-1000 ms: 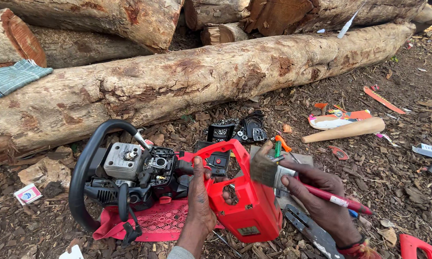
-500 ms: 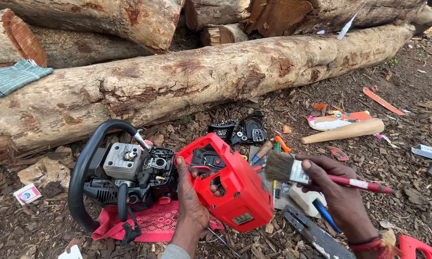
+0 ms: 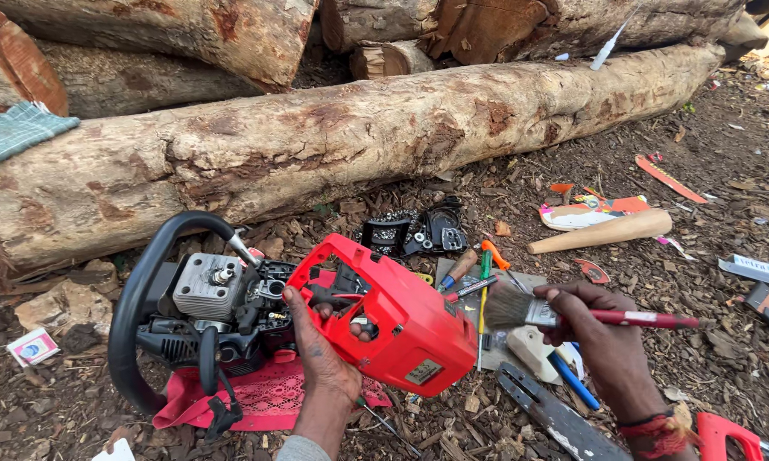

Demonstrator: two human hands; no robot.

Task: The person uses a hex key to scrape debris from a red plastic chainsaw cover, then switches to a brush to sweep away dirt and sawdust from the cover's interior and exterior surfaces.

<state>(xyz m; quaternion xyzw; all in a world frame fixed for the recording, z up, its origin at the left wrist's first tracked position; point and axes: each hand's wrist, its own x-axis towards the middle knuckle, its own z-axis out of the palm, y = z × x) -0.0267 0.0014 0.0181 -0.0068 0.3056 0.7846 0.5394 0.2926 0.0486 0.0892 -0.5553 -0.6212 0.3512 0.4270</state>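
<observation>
The ground is bare earth strewn with bark chips and wood scraps, with a long peeled log (image 3: 333,145) lying across it and more logs stacked behind. In front of the log a stripped chainsaw body (image 3: 205,316), its cylinder and black loop handle exposed, sits on a red mesh cloth (image 3: 265,397).

The left hand (image 3: 320,350) grips the red plastic cover (image 3: 393,320) of the saw, fingers curled through one of its openings, and holds it tilted up off the ground just beside the engine. The right hand (image 3: 602,337) is closed around the red handle of a paintbrush (image 3: 564,314), whose bristles point at the cover's right edge, close to it but apparently not touching.

The step in hand looks like cleaning: brushing sawdust off the removed cover. The next stroke calls for bringing the bristles onto the shell and keeping the cover steady and angled so that the dirt falls away from the open engine.

No real container shows. Loose tools, among them an orange-handled screwdriver (image 3: 497,256), lie on a flat grey sheet (image 3: 521,286) behind the cover, and black parts (image 3: 414,230) rest near the log. What lies under the cover I cannot make out. A guide bar (image 3: 555,418) lies by the right wrist.
</observation>
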